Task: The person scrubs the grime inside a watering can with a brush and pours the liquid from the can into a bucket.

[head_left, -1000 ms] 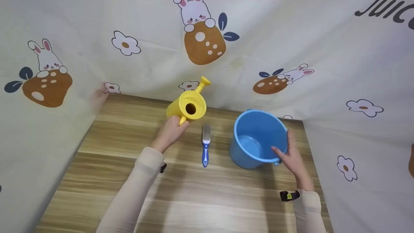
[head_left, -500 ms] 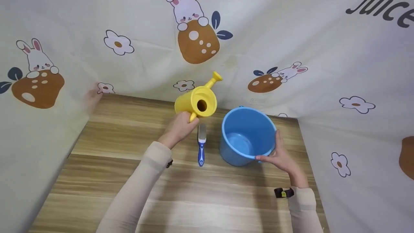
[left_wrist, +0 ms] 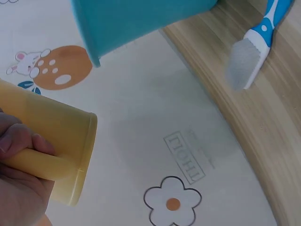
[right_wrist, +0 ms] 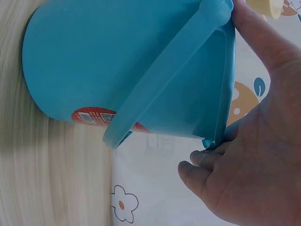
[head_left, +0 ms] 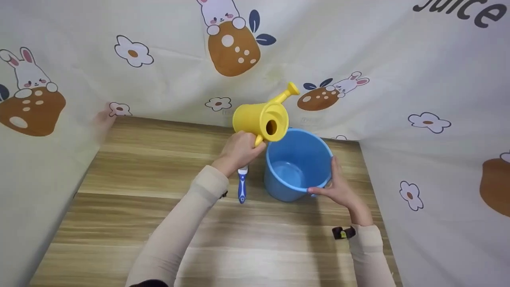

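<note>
My left hand grips the handle of a yellow watering can, holding it raised at the bucket's left rim. The can is tilted, its spout pointing up and right. A blue bucket stands on the wooden surface, with nothing visible inside. My right hand holds the bucket's rim at the right, thumb toward the front and fingers along the side. In the right wrist view the bucket's handle hangs down. A blue-and-white brush with a grey head lies left of the bucket, partly hidden by my left hand.
Pale cloth printed with rabbits and flowers rises behind and at both sides of the wooden surface. A red label is on the bucket's side.
My left hand has carried the watering can rightward, past the brush to the bucket's rim. The bucket has shifted slightly left with my right hand, whose thumb has moved along the rim.
</note>
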A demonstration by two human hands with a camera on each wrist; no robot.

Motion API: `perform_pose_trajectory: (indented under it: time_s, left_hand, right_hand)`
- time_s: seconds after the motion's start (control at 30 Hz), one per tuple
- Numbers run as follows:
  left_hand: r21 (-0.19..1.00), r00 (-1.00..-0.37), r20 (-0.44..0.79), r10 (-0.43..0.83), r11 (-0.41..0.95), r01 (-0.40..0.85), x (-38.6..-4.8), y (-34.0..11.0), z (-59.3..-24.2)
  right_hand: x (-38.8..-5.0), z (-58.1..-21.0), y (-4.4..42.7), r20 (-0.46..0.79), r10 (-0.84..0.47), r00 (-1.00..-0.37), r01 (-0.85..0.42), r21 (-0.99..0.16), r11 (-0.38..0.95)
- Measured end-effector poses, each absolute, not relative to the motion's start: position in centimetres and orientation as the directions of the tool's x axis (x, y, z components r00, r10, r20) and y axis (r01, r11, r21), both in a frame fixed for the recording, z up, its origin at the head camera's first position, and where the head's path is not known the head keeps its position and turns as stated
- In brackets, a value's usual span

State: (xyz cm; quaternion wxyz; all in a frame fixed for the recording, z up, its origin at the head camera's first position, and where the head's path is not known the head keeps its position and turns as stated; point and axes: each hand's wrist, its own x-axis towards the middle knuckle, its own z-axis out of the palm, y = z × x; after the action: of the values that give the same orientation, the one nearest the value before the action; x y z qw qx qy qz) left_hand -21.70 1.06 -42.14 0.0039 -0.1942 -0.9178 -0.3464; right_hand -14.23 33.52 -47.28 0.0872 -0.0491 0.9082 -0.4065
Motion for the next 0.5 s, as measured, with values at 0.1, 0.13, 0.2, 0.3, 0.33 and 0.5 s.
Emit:
perform_pose_trajectory:
  time_s: [0.1, 0.13, 0.2, 0.3, 0.33, 0.5]
  left_hand:
    - [0.576, -0.908, 0.162, 0.387, 0.710, 0.405, -21.8, 1.9, -41.7]
    - [0.554, -0.900, 0.171, 0.400, 0.717, 0.424, -21.9, 2.2, -41.6]
    - [0.511, -0.884, 0.191, 0.427, 0.725, 0.461, -21.9, 2.7, -41.4]
    - [0.444, -0.858, 0.226, 0.462, 0.735, 0.513, -22.0, 3.3, -41.2]
    - [0.426, -0.850, 0.238, 0.470, 0.736, 0.526, -22.1, 3.5, -41.2]
    - [0.357, -0.816, 0.283, 0.504, 0.734, 0.577, -22.2, 4.3, -40.9]
  right_hand:
    - [-14.2, -47.3, 33.4, -0.111, -0.163, -0.980, -0.026, -0.745, 0.667]
    - [-14.2, -47.3, 33.4, -0.104, -0.166, -0.981, -0.034, -0.747, 0.664]
    - [-14.2, -47.4, 33.4, -0.080, -0.177, -0.981, -0.056, -0.755, 0.653]
    - [-14.2, -47.5, 33.5, -0.074, -0.178, -0.981, -0.060, -0.760, 0.647]
    - [-14.2, -47.6, 33.5, -0.076, -0.177, -0.981, -0.057, -0.761, 0.646]
    - [-14.2, -47.5, 33.5, -0.066, -0.173, -0.983, -0.062, -0.764, 0.642]
